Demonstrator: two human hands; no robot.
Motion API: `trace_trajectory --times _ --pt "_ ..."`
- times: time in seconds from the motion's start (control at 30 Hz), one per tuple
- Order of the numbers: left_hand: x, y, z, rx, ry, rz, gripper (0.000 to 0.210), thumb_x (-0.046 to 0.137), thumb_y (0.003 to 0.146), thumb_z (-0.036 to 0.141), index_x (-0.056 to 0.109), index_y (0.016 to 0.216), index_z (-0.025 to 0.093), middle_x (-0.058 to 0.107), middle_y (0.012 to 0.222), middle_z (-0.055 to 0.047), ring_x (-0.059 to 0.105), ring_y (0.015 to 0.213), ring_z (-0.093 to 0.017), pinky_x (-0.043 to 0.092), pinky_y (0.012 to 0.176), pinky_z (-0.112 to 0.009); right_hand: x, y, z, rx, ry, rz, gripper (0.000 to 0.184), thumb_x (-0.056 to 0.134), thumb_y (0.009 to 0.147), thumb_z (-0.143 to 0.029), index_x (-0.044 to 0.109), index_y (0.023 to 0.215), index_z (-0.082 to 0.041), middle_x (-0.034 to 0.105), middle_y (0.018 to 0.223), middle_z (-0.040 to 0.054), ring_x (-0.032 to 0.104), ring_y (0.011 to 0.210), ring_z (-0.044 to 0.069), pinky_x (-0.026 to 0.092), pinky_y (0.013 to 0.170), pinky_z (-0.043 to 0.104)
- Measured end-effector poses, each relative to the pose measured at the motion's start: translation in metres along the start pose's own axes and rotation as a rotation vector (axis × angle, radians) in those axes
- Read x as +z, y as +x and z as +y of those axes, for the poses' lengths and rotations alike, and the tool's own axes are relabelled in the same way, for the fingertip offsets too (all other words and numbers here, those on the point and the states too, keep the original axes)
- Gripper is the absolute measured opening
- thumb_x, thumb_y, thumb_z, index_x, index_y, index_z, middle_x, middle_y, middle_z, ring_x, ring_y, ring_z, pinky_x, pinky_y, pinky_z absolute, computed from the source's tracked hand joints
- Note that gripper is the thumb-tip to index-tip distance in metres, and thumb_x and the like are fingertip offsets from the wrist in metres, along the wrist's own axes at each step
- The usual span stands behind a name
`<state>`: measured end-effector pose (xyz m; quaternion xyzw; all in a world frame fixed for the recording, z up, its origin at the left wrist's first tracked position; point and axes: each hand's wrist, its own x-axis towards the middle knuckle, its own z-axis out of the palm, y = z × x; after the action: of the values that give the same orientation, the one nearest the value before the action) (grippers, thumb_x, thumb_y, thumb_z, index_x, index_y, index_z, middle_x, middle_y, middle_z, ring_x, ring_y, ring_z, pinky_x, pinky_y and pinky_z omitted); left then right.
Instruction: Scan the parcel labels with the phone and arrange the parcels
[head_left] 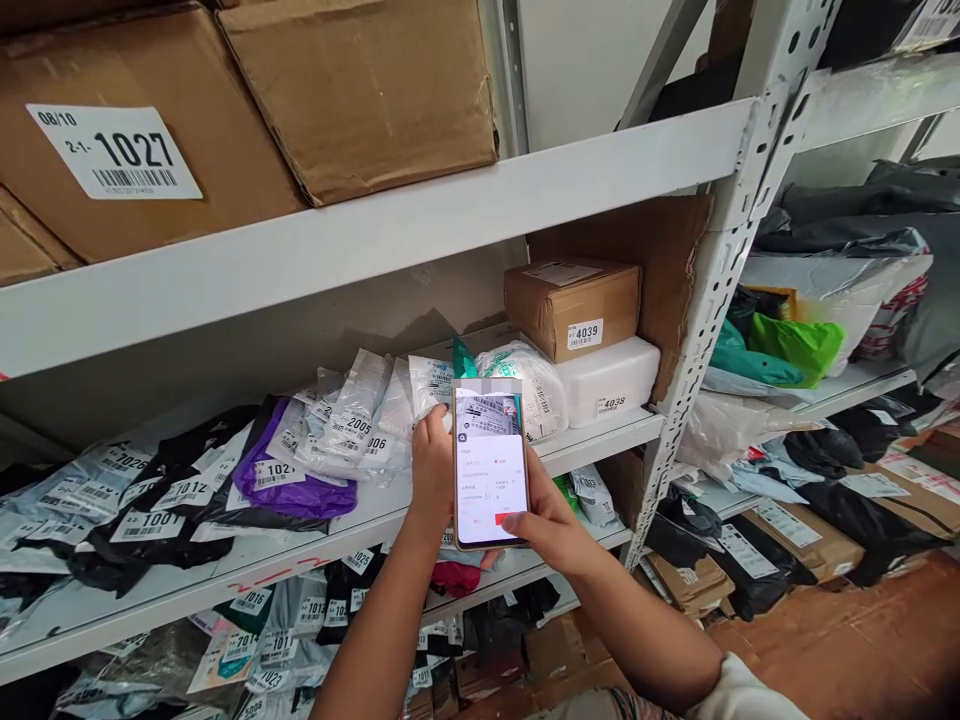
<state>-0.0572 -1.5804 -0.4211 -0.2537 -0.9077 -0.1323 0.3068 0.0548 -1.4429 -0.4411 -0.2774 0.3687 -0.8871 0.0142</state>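
Observation:
My right hand [555, 520] is wrapped round a smartphone [491, 485], its thumb on a red button low on the lit screen. Text fills the screen's lower part, with a picture of a printed label at its top. My left hand [432, 460] is closed just left of the phone, at the lower edge of a white plastic parcel bag [431, 378] with a printed label. It appears to grip this bag; the phone hides some of its fingers. Left of it lie clear parcel bags [356, 415] and a purple parcel [296, 470].
A carton labelled 4039 [574, 310] rests on a white foam-wrapped parcel [611, 385]. Large cartons [360, 100] stand above a white shelf beam [450, 215]. A perforated post [712, 290] rises at right. Numbered parcels [281, 640] fill the shelf below.

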Motion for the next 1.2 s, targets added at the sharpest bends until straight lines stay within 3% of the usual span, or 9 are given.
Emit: trace_trajectory --times 0.17,0.43,0.67,0.9,1.2 --pt "0.006 0.000 -0.005 0.110 0.232 0.078 0.039 0.053 0.090 0.012 0.063 0.128 0.019 0.049 0.131 -0.018 0.048 0.118 -0.032 0.044 0.101 -0.046 -0.007 -0.019 -0.005 -0.082 -0.093 0.161 0.081 0.066 0.088 -0.017 0.017 0.150 -0.035 0.057 0.140 0.0116 0.066 0.115 0.032 0.066 0.063 0.039" --pt "0.014 0.000 -0.011 0.119 0.236 0.140 0.043 0.049 0.092 0.009 0.063 0.130 0.021 0.051 0.127 -0.018 0.049 0.114 -0.032 0.047 0.096 -0.045 -0.018 -0.033 -0.018 -0.120 -0.115 0.240 0.077 0.064 0.090 -0.015 0.020 0.149 -0.038 0.058 0.140 0.0109 0.064 0.119 0.035 0.066 0.064 0.041" --pt "0.012 0.000 -0.010 0.126 0.227 0.132 0.043 0.046 0.092 0.010 0.064 0.130 0.021 0.051 0.126 -0.017 0.049 0.112 -0.032 0.046 0.096 -0.046 -0.018 -0.036 -0.024 -0.072 -0.141 0.222 0.088 0.067 0.088 -0.021 0.010 0.153 -0.036 0.059 0.138 0.0135 0.064 0.118 0.035 0.065 0.063 0.038" --pt "0.010 0.001 -0.007 0.122 0.303 0.091 0.043 0.045 0.092 0.011 0.064 0.131 0.020 0.049 0.127 -0.019 0.049 0.111 -0.032 0.047 0.095 -0.045 -0.017 -0.039 -0.030 -0.048 -0.144 0.221 0.092 0.071 0.085 -0.024 0.008 0.152 -0.036 0.060 0.136 0.0126 0.065 0.115 0.034 0.063 0.061 0.038" --pt "0.012 0.001 -0.009 0.133 0.291 0.104 0.044 0.043 0.093 0.009 0.064 0.130 0.020 0.053 0.124 -0.018 0.050 0.111 -0.031 0.046 0.095 -0.045 -0.023 -0.044 -0.028 -0.072 -0.155 0.216 0.081 0.066 0.089 -0.021 0.015 0.151 -0.037 0.061 0.136 0.0123 0.065 0.117 0.035 0.064 0.062 0.039"
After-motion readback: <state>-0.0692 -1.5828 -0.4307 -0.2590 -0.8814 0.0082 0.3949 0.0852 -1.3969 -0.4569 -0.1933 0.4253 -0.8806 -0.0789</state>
